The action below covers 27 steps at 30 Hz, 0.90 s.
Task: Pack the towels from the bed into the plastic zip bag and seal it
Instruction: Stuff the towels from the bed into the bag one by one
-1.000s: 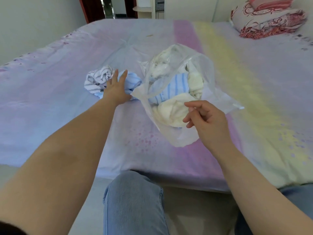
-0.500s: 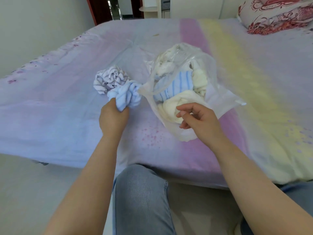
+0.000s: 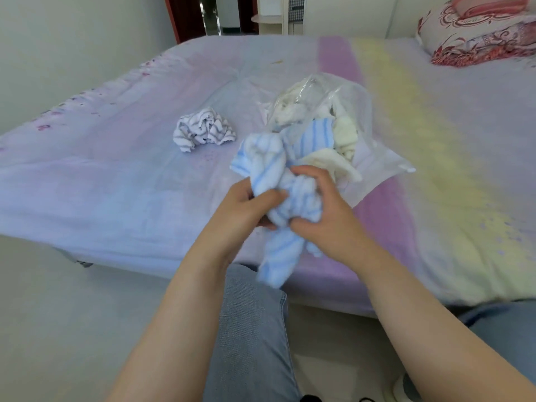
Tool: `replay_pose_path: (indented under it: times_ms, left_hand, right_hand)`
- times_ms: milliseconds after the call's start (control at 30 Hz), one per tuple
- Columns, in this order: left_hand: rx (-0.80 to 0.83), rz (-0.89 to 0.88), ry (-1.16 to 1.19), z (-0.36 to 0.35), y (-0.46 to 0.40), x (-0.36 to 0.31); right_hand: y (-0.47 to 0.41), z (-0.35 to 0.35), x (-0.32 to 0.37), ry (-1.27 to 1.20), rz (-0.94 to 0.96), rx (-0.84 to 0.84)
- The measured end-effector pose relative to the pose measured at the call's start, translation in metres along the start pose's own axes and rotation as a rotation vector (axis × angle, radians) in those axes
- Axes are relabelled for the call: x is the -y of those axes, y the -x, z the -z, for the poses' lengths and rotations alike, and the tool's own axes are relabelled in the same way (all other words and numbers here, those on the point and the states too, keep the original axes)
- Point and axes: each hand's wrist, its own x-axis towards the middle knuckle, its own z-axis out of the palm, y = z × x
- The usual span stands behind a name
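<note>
Above the bed's (image 3: 121, 181) edge, both hands, left (image 3: 246, 208) and right (image 3: 324, 207), had fingers curled round a blue towel (image 3: 278, 181), bunched before the bag (image 3: 356, 111). Soft, light and floppy, it looked best gripped mid-bundle. A grey-striped towel (image 3: 203, 132) lay apart.
</note>
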Motion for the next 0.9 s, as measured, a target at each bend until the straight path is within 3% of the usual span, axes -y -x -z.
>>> replay_pose_path:
  times_ms: [67, 100, 233, 300, 367, 433, 500, 600, 700, 800, 833, 900]
  left_hand:
    - [0.053, -0.001, 0.139, -0.009, 0.001, 0.003]
    - [-0.006, -0.009, 0.156, -0.012, -0.001, 0.006]
    - [-0.469, -0.013, -0.106, -0.023, -0.02, 0.042]
    - [-0.425, 0.053, -0.275, -0.03, -0.026, 0.064]
    - [-0.348, 0.031, -0.409, -0.035, -0.033, 0.081]
    - [-0.332, -0.053, -0.444, -0.04, -0.038, 0.087]
    - [-0.325, -0.091, -0.391, -0.045, -0.041, 0.087]
    - [-0.408, -0.077, -0.44, -0.044, -0.044, 0.081]
    - [-0.489, 0.028, -0.604, -0.032, -0.05, 0.079]
    - [-0.444, 0.01, -0.697, -0.029, -0.049, 0.078]
    - [-0.398, 0.026, -0.681, -0.029, -0.047, 0.077]
    - [-0.35, 0.048, -0.659, -0.031, -0.043, 0.075]
  right_hand:
    - [0.005, 0.012, -0.002, -0.14, -0.058, -0.229]
    - [0.007, 0.018, -0.004, -0.222, -0.081, -0.331]
    - [0.004, 0.037, -0.005, -0.273, -0.133, -0.613]
    - [0.001, 0.038, -0.001, -0.214, -0.071, -0.763]
    - [0.004, 0.038, 0.003, -0.133, 0.115, -0.912]
    - [0.012, 0.034, -0.001, -0.052, 0.286, -0.97]
    - [0.021, 0.03, -0.008, -0.01, 0.339, -0.994]
    - [0.024, 0.03, -0.011, -0.012, 0.204, -0.932]
    - [0.011, 0.032, -0.012, 0.194, 0.018, -0.496]
    - [-0.015, 0.023, -0.015, 0.412, -0.214, -0.124]
    - [-0.027, 0.018, -0.015, 0.405, -0.232, -0.079]
    - [-0.057, 0.01, -0.01, 0.297, -0.22, -0.227]
